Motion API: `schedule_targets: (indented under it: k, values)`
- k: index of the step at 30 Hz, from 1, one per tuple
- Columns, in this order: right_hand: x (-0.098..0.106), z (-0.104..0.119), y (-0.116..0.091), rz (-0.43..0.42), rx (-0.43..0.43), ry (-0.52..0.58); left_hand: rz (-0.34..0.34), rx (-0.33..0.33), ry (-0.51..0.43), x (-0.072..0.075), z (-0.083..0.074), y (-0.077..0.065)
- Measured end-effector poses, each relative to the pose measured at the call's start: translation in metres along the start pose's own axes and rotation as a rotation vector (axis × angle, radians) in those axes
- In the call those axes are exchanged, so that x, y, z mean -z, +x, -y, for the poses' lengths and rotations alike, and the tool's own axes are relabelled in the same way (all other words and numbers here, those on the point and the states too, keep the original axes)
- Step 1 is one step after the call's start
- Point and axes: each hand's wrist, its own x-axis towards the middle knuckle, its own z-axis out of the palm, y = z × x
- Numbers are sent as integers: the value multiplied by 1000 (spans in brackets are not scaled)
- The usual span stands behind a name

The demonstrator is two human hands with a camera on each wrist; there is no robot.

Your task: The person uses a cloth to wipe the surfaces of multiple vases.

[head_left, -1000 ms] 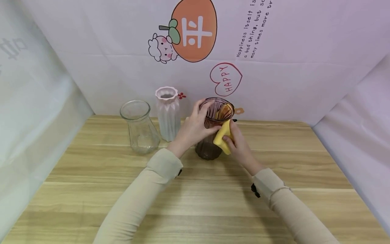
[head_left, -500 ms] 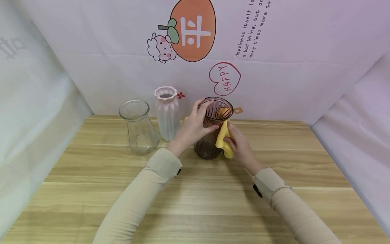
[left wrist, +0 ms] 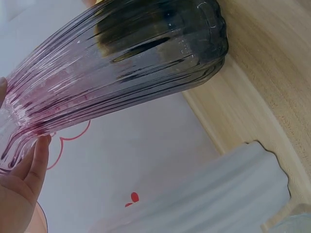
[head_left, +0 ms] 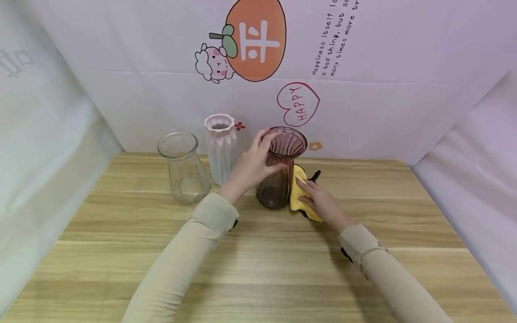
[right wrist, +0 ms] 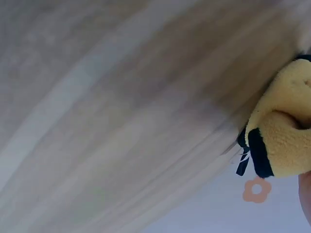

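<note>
Wood-grain table (head_left: 258, 278), white printed backdrop (head_left: 363, 116) behind; purple ribbed vase (head_left: 278, 181) stands on table, left hand (head_left: 253, 165) gripping near its rim, thumb and fingers half curled; right hand (head_left: 320, 199) pinches yellow cloth (head_left: 296, 195) beside vase's lower side, contact unclear; white vase (head_left: 221, 152) and clear glass vase (head_left: 187, 177) stand further left

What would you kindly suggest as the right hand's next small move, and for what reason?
I would probably have the right hand slide the yellow, black-edged cloth upward along the ribbed purple glass vase: it holds the cloth beside the vase's lower wall, while the left hand grips near the top, which should steady the vase.
</note>
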Motion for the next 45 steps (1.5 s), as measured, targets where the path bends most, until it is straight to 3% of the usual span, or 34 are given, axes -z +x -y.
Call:
schedule_targets:
  k: [6, 13, 20, 24, 33, 41, 45]
  values:
    - [-1, -1, -1, 12, -31, 48, -4, -5, -2, 3, 1, 0]
    - [7, 10, 6, -35, -89, 187, 13, -21, 81, 9, 1, 2]
    - [23, 28, 24, -271, -48, 283, 63, 6, 91, 16, -1, 4]
    - [29, 35, 31, -339, -27, 294, 75, 8, 79, 18, -1, 5]
    - [24, 32, 29, -248, -41, 252, 129, 42, 94, 19, 0, 6]
    - [8, 19, 19, -74, -95, 211, 87, 80, 118, 20, -6, 5]
    - [3, 15, 13, -37, -62, 153, 86, 123, 178, 20, -14, 7]
